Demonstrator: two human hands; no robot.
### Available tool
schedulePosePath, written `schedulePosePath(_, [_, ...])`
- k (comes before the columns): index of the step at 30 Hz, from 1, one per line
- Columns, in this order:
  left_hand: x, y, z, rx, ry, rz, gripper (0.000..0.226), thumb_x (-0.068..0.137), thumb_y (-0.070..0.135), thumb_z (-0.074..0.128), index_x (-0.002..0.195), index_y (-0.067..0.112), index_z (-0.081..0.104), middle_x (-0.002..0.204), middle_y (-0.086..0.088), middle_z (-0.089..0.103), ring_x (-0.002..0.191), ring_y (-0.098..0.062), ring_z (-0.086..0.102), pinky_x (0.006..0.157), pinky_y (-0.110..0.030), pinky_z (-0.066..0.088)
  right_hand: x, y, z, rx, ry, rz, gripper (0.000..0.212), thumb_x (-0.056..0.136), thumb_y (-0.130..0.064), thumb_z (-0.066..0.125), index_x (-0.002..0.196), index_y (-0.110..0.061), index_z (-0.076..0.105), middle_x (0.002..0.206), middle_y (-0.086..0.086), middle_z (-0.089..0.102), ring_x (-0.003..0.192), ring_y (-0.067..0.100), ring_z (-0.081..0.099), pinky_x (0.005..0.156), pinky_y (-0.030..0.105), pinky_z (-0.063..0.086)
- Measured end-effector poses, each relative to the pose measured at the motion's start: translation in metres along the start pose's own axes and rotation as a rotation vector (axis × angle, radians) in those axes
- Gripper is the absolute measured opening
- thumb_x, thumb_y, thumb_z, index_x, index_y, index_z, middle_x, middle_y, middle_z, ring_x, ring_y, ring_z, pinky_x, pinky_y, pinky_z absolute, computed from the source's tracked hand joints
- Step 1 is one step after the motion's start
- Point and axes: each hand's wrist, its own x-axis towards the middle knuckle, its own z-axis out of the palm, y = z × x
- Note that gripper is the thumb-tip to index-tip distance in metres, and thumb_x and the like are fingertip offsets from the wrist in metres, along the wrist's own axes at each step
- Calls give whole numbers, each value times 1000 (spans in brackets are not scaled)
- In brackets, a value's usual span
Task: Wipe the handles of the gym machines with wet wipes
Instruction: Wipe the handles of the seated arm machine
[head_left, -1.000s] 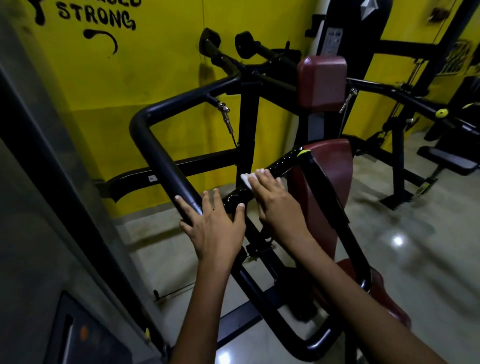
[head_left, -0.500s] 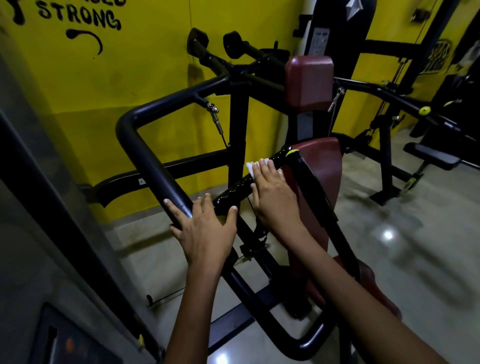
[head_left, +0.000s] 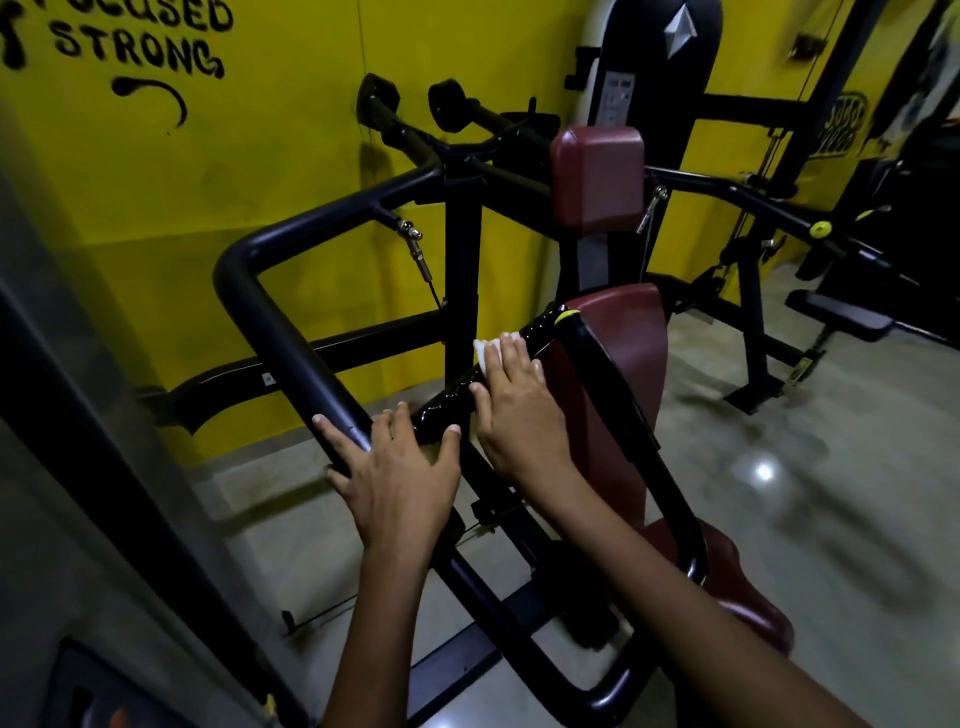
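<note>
A ribbed black handle (head_left: 447, 410) with a yellow-marked end runs diagonally across the machine's arm. My right hand (head_left: 519, 410) lies across its middle. The fingers drape over the top and the thumb sits on the near side, holding a white wet wipe (head_left: 483, 353) against the grip. A corner of the wipe pokes out past the fingertips. My left hand (head_left: 395, 478) rests with spread, straight fingers on the thick black frame bar (head_left: 291, 338), its thumb touching the handle's lower end.
Maroon pads (head_left: 597, 176) and a maroon seat (head_left: 748, 613) stand just right of the handle. A yellow wall (head_left: 208, 182) is behind. More black machines (head_left: 753, 332) stand at the right on a glossy floor. A grey panel (head_left: 62, 467) fills the left.
My right hand has slid the wipe a little up the handle toward the yellow-marked end. My left hand stays on the frame bar. The view has shifted slightly.
</note>
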Motion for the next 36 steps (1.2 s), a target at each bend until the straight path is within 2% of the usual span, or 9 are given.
schedulePosePath(4, [0, 0, -1, -5, -8, 5, 68, 91, 59, 34, 147, 20, 30, 154, -2, 27, 142, -34, -22, 112, -56, 13, 21, 16, -7, -52, 69, 40, 46, 101, -23, 30, 145, -10, 28, 156, 10, 15, 145, 19, 4, 115, 28, 6])
schedulePosePath(7, [0, -1, -1, -10, -7, 10, 68, 91, 59, 34, 146, 20, 31, 154, -2, 28, 142, -35, -21, 112, -57, 13, 25, 13, -8, -28, 77, 148, 54, 101, -29, 29, 147, -5, 16, 157, 12, 6, 145, 19, 0, 113, 26, 12])
schedulePosePath(12, [1, 1, 1, -1, 1, 4, 68, 91, 60, 34, 146, 21, 31, 154, -1, 28, 142, -35, -21, 112, -56, 14, -1, -7, 6, 156, 10, 146, 79, 97, -51, 29, 147, -4, -9, 154, 10, -19, 141, 16, -22, 113, 29, -13])
schedulePosePath(17, [-1, 1, 0, -20, 7, 5, 60, 94, 53, 33, 145, 21, 32, 153, -2, 30, 142, -33, -22, 112, -56, 12, 20, -9, -5, 452, 33, 320, 82, 97, -47, 34, 145, -3, -16, 154, 13, -21, 142, 20, -20, 114, 30, -5])
schedulePosePath(22, [-1, 0, 0, -59, 32, -4, 53, 97, 47, 32, 143, 21, 36, 151, -2, 33, 143, -31, -20, 111, -54, 14, 13, -14, -1, 553, 4, 291, 84, 97, -44, 36, 143, -2, -22, 150, 13, -31, 135, 12, -30, 110, 25, -12])
schedulePosePath(27, [0, 0, 0, -69, 27, -9, 52, 97, 45, 32, 143, 22, 36, 151, -1, 33, 143, -31, -20, 111, -55, 13, 27, -14, -5, 633, 74, 404, 83, 98, -43, 36, 143, -6, -22, 153, 16, -23, 143, 24, -16, 116, 33, 1])
schedulePosePath(30, [0, 0, 1, -79, 36, -10, 50, 98, 43, 32, 143, 22, 37, 151, -1, 34, 143, -30, -20, 111, -55, 13, 11, -25, 7, 706, 55, 377, 85, 97, -44, 37, 142, -9, -27, 145, 10, -40, 143, 19, -10, 106, 18, 12])
schedulePosePath(32, [0, 0, 1, -86, 42, -9, 49, 98, 41, 33, 143, 21, 37, 150, -1, 35, 143, -30, -19, 111, -55, 14, 9, -27, 8, 774, 31, 388, 85, 97, -44, 37, 141, -10, -28, 144, 9, -42, 143, 17, -9, 100, 16, 14])
schedulePosePath(36, [-1, 0, 0, -100, 37, -13, 47, 98, 38, 34, 141, 21, 39, 149, -1, 36, 143, -30, -19, 111, -55, 14, 27, -16, -7, 785, 123, 478, 79, 99, -40, 36, 144, -8, -21, 152, 15, -26, 142, 22, -18, 116, 34, 8])
